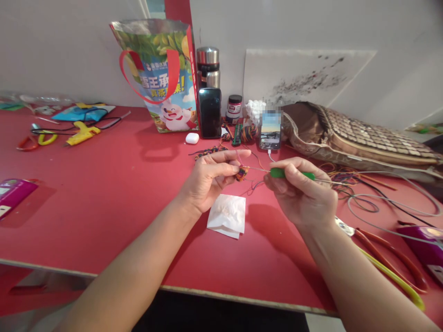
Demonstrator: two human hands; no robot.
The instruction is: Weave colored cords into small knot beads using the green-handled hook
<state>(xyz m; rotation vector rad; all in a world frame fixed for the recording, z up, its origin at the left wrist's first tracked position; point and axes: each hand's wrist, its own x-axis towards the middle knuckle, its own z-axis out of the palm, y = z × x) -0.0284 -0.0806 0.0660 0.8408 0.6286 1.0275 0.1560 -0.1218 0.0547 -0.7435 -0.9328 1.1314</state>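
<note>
Yarn piece: left hand pinching it, right hand gripping green-handled tool; napkin lying below, threads crowding right hand.

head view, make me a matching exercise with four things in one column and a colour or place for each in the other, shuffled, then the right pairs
Column one:
1. green handle
2. napkin
3. glue gun
4. flask

Column two:
A. yellow
B. behind the black phone
C. in the right hand
D. white

Right pairs: 1-C, 2-D, 3-A, 4-B
</note>
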